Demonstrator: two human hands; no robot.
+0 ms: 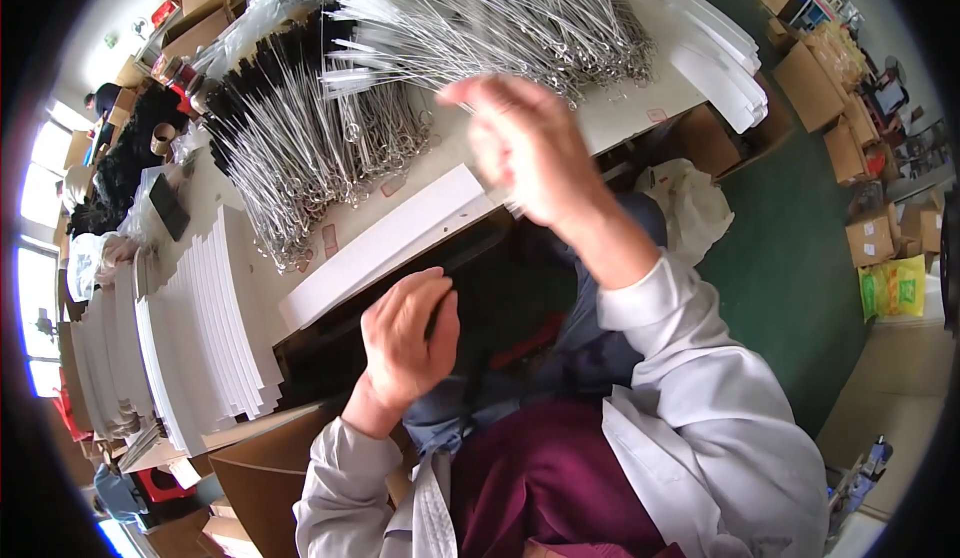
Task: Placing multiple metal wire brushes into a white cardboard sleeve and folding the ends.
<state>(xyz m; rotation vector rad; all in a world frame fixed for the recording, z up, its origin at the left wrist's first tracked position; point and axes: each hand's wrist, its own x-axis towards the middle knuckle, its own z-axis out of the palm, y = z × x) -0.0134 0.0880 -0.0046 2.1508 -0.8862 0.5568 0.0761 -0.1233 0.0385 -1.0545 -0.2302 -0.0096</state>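
Observation:
My right hand (530,153) is raised over the front of the table, blurred by motion. Its forefinger points left toward the brushes while the other fingers curl in; whether it holds anything is unclear. Just beyond it lies a big heap of thin wire brushes with white bristles (480,18), their looped ends toward me. Left of that is a pile of wire brushes with black bristles (290,138), loops also facing me. My left hand (410,338) hovers before the table edge with curled fingers, nearest a long white cardboard piece (385,248). Its palm side is hidden.
White folded cardboard strips (205,328) stand in a row at the left, and more white strips (700,48) lie at the table's right end. A dark phone-like slab (168,206) rests beyond the left row. A white plastic bag (685,208) hangs below the right edge.

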